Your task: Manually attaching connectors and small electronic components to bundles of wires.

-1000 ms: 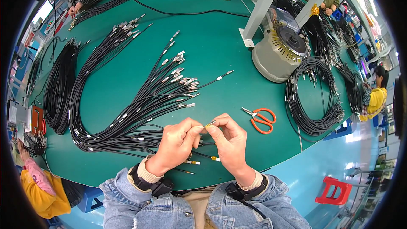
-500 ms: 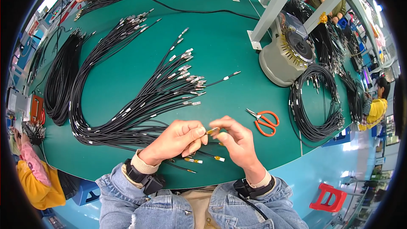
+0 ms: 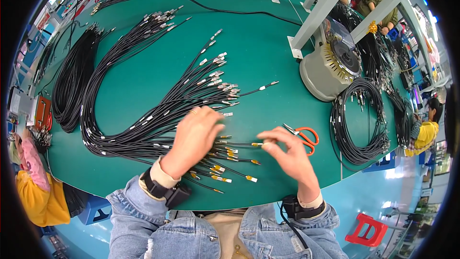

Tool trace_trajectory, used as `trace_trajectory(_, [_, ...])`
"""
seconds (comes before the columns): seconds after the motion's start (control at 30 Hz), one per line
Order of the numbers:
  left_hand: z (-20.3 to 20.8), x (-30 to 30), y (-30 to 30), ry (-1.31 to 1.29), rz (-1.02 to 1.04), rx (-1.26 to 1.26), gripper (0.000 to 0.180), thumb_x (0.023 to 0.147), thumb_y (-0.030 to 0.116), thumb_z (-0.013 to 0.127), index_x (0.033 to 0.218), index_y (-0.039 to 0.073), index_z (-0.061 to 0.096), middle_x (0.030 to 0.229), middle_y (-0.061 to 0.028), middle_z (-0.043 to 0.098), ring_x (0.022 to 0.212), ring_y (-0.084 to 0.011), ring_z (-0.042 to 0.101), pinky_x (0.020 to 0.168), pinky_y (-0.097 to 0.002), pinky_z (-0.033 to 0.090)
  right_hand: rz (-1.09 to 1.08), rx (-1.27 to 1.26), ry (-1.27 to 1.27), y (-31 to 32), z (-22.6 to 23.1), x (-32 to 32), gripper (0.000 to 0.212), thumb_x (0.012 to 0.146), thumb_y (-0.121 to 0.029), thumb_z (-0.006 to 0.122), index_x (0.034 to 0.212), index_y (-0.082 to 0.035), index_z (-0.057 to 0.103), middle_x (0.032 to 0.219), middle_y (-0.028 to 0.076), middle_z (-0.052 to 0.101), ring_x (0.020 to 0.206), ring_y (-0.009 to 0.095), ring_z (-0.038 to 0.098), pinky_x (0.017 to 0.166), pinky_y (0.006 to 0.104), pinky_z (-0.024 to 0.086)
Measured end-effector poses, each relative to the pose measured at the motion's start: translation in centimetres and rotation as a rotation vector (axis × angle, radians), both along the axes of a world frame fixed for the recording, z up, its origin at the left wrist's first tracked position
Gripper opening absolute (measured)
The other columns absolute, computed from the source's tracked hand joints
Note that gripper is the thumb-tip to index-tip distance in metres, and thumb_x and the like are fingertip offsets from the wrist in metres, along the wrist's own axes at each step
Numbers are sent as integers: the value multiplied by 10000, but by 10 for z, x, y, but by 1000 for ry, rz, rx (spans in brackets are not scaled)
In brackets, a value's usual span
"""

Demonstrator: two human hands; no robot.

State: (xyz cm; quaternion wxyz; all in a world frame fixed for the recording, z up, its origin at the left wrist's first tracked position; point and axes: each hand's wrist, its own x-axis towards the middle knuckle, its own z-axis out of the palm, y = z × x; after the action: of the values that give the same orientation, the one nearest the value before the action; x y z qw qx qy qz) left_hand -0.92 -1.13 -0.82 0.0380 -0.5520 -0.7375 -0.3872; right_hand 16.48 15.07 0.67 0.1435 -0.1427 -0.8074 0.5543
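My right hand is closed, thumb and forefinger pinching the tip of a thin black cable with yellow tape near its end. That cable runs left into a large bundle of black cables. Over the bundle's near branch hovers my left hand, its fingers bent but apart, with nothing visible in them; its thumb is hidden. Below my hands lie several cable ends with yellow tape. Farther up, the other ends carry white labels and metal tips. Orange-handled scissors lie just beyond my right hand.
A grey round machine stands at the right beside metal posts. Coiled black cables lie in front of it. Another cable bundle lies on the green table at the left. Co-workers sit around; a red stool stands lower right.
My hands have moved apart: the left went up and left over the bundle, letting go of the yellow-taped cable end. The right shifted right, now pinching a cable tip. The view has shifted slightly.
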Motion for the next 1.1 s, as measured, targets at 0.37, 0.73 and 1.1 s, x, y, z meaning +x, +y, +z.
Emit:
trace_trajectory(0.37, [-14,-11,-1,104,93,-211,113,768,23,624,779,13,512,771,-120,521,756,-295,524,649,-368,437,-697,55,180,121,39,32,179,868,-157,586,957,-13,641,818,-22,580,736,60,473,678,205,385])
trace_trajectory(0.73, [0,-3,2,-296,24,-65,92,804,0,613,876,-21,561,773,-117,582,637,-213,553,576,-285,436,-777,-66,45,195,40,21,212,835,-269,640,902,-68,651,809,-50,568,729,57,465,671,227,357])
trace_trajectory(1.1, [15,14,-6,-263,84,19,75,774,12,660,839,12,622,671,-81,566,519,-182,521,487,-273,412,-628,-402,378,161,47,14,102,840,-146,629,830,-48,605,775,-14,554,689,74,462,634,233,358])
